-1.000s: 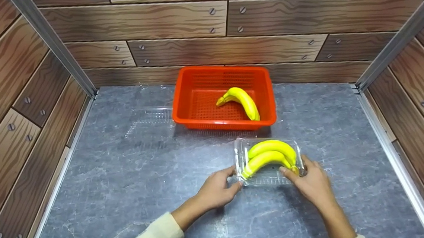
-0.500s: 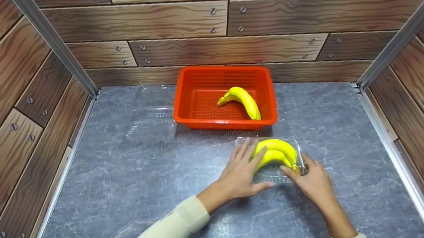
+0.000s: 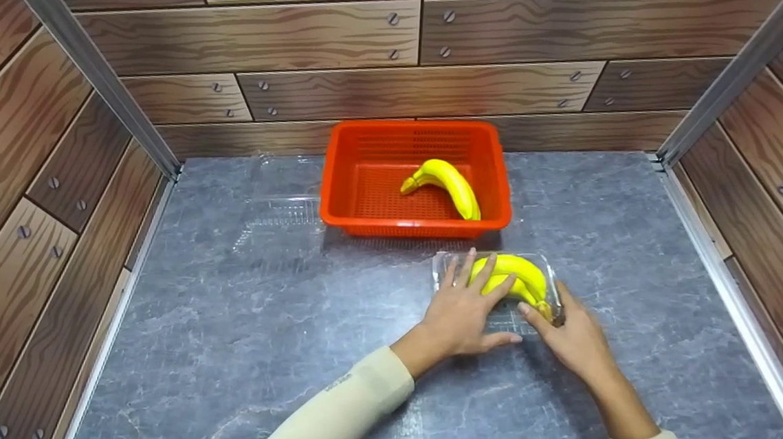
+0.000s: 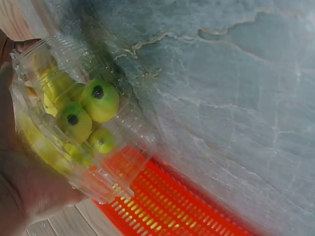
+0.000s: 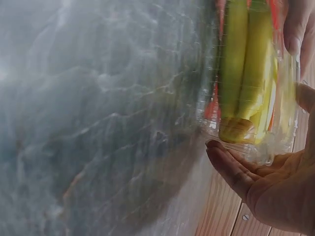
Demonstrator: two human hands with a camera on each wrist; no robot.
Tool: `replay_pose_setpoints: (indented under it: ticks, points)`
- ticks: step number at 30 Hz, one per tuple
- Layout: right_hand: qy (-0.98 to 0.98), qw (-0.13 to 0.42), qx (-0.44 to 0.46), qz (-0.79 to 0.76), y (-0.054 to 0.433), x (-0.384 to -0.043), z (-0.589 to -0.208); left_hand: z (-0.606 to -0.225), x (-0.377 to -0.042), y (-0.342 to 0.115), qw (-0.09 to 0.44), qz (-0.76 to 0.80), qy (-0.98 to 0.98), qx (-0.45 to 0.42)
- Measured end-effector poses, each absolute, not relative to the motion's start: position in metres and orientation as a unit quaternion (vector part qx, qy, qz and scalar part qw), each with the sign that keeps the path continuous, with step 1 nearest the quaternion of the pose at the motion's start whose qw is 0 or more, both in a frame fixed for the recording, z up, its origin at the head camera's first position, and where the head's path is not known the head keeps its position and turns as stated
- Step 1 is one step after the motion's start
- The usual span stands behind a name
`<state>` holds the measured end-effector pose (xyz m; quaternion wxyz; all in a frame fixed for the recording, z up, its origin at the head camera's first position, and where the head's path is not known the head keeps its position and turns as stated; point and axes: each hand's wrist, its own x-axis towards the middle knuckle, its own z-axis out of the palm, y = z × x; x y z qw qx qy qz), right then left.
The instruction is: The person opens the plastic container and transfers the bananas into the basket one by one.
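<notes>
A clear plastic clamshell box with a bunch of yellow bananas inside is in front of the basket in the head view. Across its left part lies my left hand, palm down with fingers spread and thumb out to the right. My right hand grips the box's right end, thumb on top by the stems and fingers round the side. In the left wrist view the dark, green-ringed banana tips show through the plastic. The right wrist view shows my right fingers at the box's end.
Behind the box stands a red basket holding another bunch of bananas. Clear plastic packaging lies left of the basket. Wood-patterned walls enclose the grey tabletop at the back and sides.
My left hand has left the box's left edge, moved right and spread over its top. My right hand keeps its grip on the right end, and the box stays nearly in place.
</notes>
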<state>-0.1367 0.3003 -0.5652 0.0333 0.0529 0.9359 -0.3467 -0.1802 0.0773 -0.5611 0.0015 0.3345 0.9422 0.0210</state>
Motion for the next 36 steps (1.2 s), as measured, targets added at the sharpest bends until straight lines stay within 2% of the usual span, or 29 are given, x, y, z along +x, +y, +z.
replay_pose_setpoints:
  ticks: [4,11,14,24,36]
  points:
    - [0.934,0.032,0.017,-0.356,0.307,-0.136,-0.57,-0.564,-0.181,0.08,-0.002,0.016,0.944,0.33]
    - [0.91,0.098,-0.029,-0.402,0.329,-0.137,-0.581,-0.566,-0.184,0.079,-0.013,0.002,0.943,0.331]
    - [0.887,0.111,-0.044,-0.445,0.336,-0.138,-0.589,-0.566,-0.185,0.078,-0.013,0.002,0.943,0.332]
    - [0.837,0.119,-0.061,-0.53,0.344,-0.146,-0.603,-0.566,-0.187,0.077,-0.026,0.019,0.944,0.33]
    - [0.811,0.132,-0.048,-0.568,0.345,-0.145,-0.61,-0.561,-0.187,0.086,-0.012,-0.006,0.947,0.322]
